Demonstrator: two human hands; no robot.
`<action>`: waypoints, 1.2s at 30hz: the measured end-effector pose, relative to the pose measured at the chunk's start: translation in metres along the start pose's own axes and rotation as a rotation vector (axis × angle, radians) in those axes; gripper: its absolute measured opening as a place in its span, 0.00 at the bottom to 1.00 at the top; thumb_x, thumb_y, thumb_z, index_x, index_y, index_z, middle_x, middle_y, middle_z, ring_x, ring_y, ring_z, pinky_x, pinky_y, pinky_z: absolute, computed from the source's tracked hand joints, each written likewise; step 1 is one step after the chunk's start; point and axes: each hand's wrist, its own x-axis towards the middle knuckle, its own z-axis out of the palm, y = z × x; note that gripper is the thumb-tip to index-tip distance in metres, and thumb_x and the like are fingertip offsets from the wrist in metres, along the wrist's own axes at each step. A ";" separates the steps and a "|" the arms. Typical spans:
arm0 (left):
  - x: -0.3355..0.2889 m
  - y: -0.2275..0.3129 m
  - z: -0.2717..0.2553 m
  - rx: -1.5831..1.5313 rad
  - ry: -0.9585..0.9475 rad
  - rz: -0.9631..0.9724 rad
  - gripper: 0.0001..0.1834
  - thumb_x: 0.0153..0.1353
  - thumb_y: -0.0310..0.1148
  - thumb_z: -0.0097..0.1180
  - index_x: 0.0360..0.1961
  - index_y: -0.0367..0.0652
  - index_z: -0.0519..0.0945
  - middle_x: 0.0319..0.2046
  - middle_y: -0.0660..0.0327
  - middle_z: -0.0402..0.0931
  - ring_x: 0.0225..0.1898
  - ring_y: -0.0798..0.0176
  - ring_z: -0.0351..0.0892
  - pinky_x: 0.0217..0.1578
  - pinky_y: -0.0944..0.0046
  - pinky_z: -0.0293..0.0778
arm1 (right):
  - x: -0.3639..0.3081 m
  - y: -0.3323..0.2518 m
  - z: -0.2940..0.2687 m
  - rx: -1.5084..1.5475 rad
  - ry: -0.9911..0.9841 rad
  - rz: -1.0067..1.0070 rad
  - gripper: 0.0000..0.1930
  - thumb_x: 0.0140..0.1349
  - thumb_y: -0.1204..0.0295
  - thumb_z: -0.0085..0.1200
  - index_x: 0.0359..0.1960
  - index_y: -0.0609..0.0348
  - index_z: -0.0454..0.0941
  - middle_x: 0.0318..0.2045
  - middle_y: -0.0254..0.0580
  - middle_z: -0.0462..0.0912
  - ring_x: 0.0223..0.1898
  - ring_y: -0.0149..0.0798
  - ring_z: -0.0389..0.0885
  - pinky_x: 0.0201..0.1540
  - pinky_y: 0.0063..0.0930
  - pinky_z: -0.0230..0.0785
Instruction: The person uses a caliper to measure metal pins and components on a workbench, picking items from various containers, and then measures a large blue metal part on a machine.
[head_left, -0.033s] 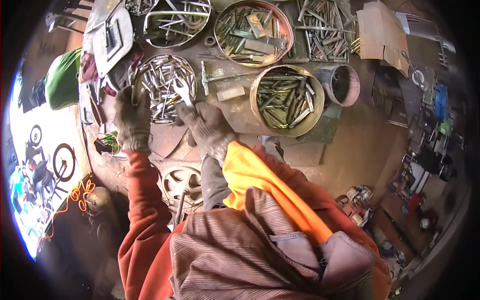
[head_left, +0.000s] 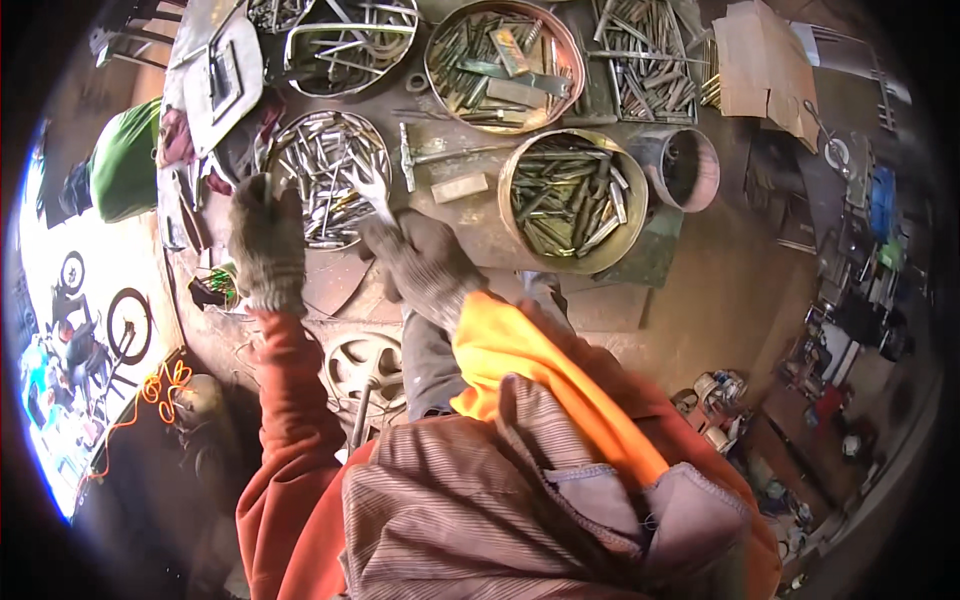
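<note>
My right hand (head_left: 425,258), in a grey knitted glove, is closed round the shaft of a silver open-ended wrench (head_left: 373,190). The wrench's forked head points up and away, over the right side of a round tray (head_left: 384,150) heaped with metal drill bits and cutters (head_left: 325,165). At the tray's left edge is my left hand (head_left: 265,240), gloved the same way, back upward. Its fingers look drawn together, and whatever lies between them is hidden. A small pale block (head_left: 460,188) and a T-shaped metal bar (head_left: 407,157) rest right of the tray.
A deep round tin (head_left: 508,205) of dark bits stands to the right, beside an open metal cylinder (head_left: 710,170). Farther back are another round tin (head_left: 432,75) and a cardboard piece (head_left: 765,75). Below the table edge is a spoked handwheel (head_left: 365,372).
My right hand has shifted slightly right and toward me, and the wrench head has tilted a little. My left hand has barely moved.
</note>
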 end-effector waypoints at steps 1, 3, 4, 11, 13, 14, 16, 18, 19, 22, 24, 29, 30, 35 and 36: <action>-0.011 0.005 0.010 -0.229 -0.048 0.098 0.17 0.66 0.41 0.63 0.48 0.39 0.79 0.38 0.54 0.83 0.36 0.62 0.83 0.37 0.61 0.78 | -0.014 -0.002 -0.013 -0.039 0.016 -0.034 0.22 0.70 0.52 0.58 0.37 0.62 0.82 0.19 0.29 0.75 0.19 0.23 0.69 0.23 0.21 0.59; -0.037 0.051 0.016 -0.379 -0.214 0.222 0.13 0.67 0.37 0.62 0.47 0.41 0.79 0.35 0.53 0.83 0.33 0.57 0.83 0.35 0.58 0.79 | -0.041 0.014 -0.047 -0.167 0.105 -0.209 0.17 0.71 0.58 0.55 0.34 0.62 0.80 0.23 0.38 0.79 0.25 0.29 0.75 0.30 0.30 0.67; -0.050 0.095 0.014 -0.298 -0.323 0.242 0.10 0.66 0.34 0.61 0.46 0.42 0.79 0.34 0.53 0.83 0.32 0.53 0.83 0.34 0.56 0.79 | -0.055 0.023 -0.069 -0.173 0.145 -0.330 0.15 0.72 0.60 0.55 0.40 0.62 0.82 0.25 0.36 0.80 0.23 0.26 0.74 0.28 0.26 0.67; -0.081 0.211 0.124 0.085 -0.641 0.419 0.08 0.63 0.33 0.56 0.39 0.39 0.80 0.35 0.42 0.81 0.42 0.38 0.83 0.40 0.42 0.77 | -0.128 0.027 -0.207 -0.062 0.546 -0.062 0.15 0.71 0.58 0.57 0.40 0.58 0.82 0.20 0.32 0.79 0.15 0.24 0.70 0.18 0.22 0.60; -0.079 0.221 0.146 0.036 -0.488 0.363 0.09 0.62 0.31 0.55 0.41 0.39 0.80 0.35 0.41 0.81 0.43 0.37 0.82 0.42 0.43 0.77 | -0.135 0.047 -0.244 -0.118 0.586 -0.121 0.14 0.71 0.59 0.57 0.40 0.58 0.81 0.19 0.31 0.78 0.15 0.24 0.69 0.18 0.23 0.59; -0.076 0.228 0.150 0.059 -0.481 0.370 0.09 0.62 0.31 0.55 0.41 0.39 0.80 0.35 0.41 0.81 0.43 0.37 0.82 0.42 0.43 0.77 | -0.135 0.061 -0.261 -0.167 0.642 -0.175 0.13 0.71 0.60 0.58 0.41 0.58 0.80 0.18 0.31 0.77 0.15 0.24 0.69 0.18 0.23 0.59; -0.071 0.239 0.160 0.043 -0.610 0.310 0.13 0.61 0.32 0.54 0.44 0.39 0.80 0.38 0.40 0.82 0.45 0.37 0.82 0.45 0.45 0.77 | -0.128 0.080 -0.285 -0.125 0.649 -0.207 0.13 0.70 0.60 0.58 0.42 0.58 0.80 0.17 0.31 0.75 0.15 0.24 0.69 0.18 0.23 0.58; -0.072 0.225 0.163 0.011 -0.625 0.293 0.16 0.60 0.35 0.56 0.46 0.39 0.81 0.40 0.41 0.83 0.46 0.37 0.82 0.47 0.46 0.77 | -0.122 0.080 -0.294 -0.108 0.631 -0.231 0.12 0.70 0.61 0.59 0.42 0.58 0.79 0.17 0.30 0.74 0.14 0.24 0.69 0.18 0.23 0.58; -0.075 0.215 0.168 -0.010 -0.725 0.319 0.17 0.59 0.37 0.58 0.47 0.40 0.82 0.40 0.41 0.83 0.46 0.37 0.82 0.47 0.47 0.77 | -0.119 0.076 -0.298 -0.061 0.607 -0.143 0.12 0.69 0.61 0.60 0.38 0.58 0.80 0.19 0.30 0.76 0.16 0.25 0.69 0.19 0.25 0.60; -0.089 0.240 0.129 0.121 -0.872 0.450 0.19 0.57 0.42 0.62 0.47 0.45 0.84 0.39 0.43 0.84 0.45 0.40 0.84 0.47 0.48 0.79 | -0.102 0.093 -0.310 -0.018 0.558 -0.024 0.13 0.68 0.60 0.61 0.32 0.57 0.79 0.23 0.29 0.77 0.17 0.26 0.69 0.20 0.26 0.62; -0.097 0.248 0.128 0.371 -1.126 0.483 0.20 0.55 0.35 0.61 0.50 0.46 0.84 0.40 0.43 0.84 0.47 0.42 0.85 0.48 0.46 0.80 | -0.088 0.104 -0.312 0.134 0.512 -0.047 0.12 0.68 0.61 0.60 0.34 0.57 0.80 0.23 0.30 0.78 0.16 0.26 0.71 0.19 0.26 0.62; -0.101 0.271 0.133 0.177 -0.773 0.700 0.19 0.64 0.31 0.52 0.56 0.50 0.76 0.49 0.45 0.75 0.46 0.41 0.84 0.42 0.43 0.80 | -0.084 0.103 -0.315 0.045 0.531 -0.140 0.10 0.69 0.64 0.60 0.44 0.55 0.79 0.24 0.32 0.80 0.16 0.27 0.72 0.15 0.24 0.59; -0.098 0.273 0.132 0.176 -0.764 0.685 0.19 0.64 0.31 0.52 0.56 0.50 0.76 0.49 0.45 0.75 0.46 0.41 0.84 0.42 0.43 0.80 | -0.083 0.102 -0.315 0.047 0.537 -0.142 0.11 0.69 0.63 0.61 0.45 0.55 0.78 0.24 0.32 0.81 0.16 0.27 0.73 0.14 0.23 0.59; -0.090 0.259 0.143 0.258 -0.822 0.697 0.18 0.65 0.32 0.51 0.55 0.45 0.79 0.49 0.43 0.79 0.48 0.43 0.85 0.44 0.47 0.81 | -0.086 0.098 -0.310 0.028 0.565 -0.112 0.14 0.68 0.63 0.62 0.47 0.55 0.76 0.24 0.32 0.81 0.14 0.26 0.71 0.12 0.21 0.57; -0.089 0.251 0.144 0.265 -0.821 0.713 0.17 0.65 0.33 0.51 0.53 0.42 0.80 0.48 0.41 0.81 0.48 0.44 0.85 0.44 0.47 0.81 | -0.086 0.097 -0.308 0.058 0.569 -0.104 0.13 0.67 0.63 0.62 0.47 0.55 0.76 0.23 0.32 0.81 0.13 0.25 0.70 0.13 0.21 0.57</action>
